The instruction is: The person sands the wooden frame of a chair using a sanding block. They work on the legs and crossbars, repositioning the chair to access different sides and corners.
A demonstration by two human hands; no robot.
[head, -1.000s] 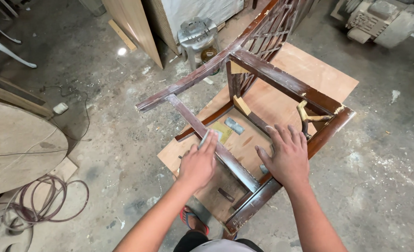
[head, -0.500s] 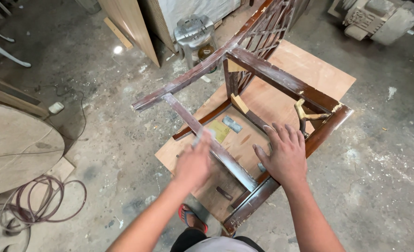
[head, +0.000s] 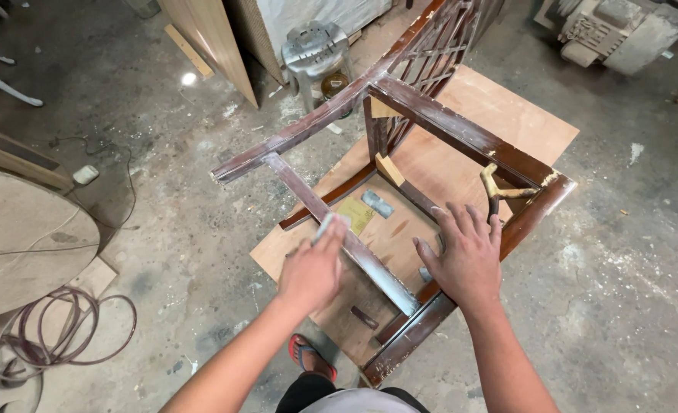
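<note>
Slid back down the chair rail [head: 354, 248]: left hand [head: 312, 269] pinching sandpaper [head: 324, 226]; right hand [head: 465, 256], fingers spread, bracing frame.

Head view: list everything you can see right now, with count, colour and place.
Dark brown wooden chair frame: one, lying overturned on the board, finish worn pale on its rails.
Light brown plywood board: one, flat on the floor under the frame.
Grey sanding piece: one, on the near rail under the left grip.
Grey metal stool: one, top centre.
Round pale wooden tabletop: one, left edge.
Coiled brownish cable: one, bottom left.
Grey machine: one, top right.
Red sandal: one, bottom centre.
Left hand: pressing the sanding piece.
Right hand: flat, fingers spread on the frame.
</note>
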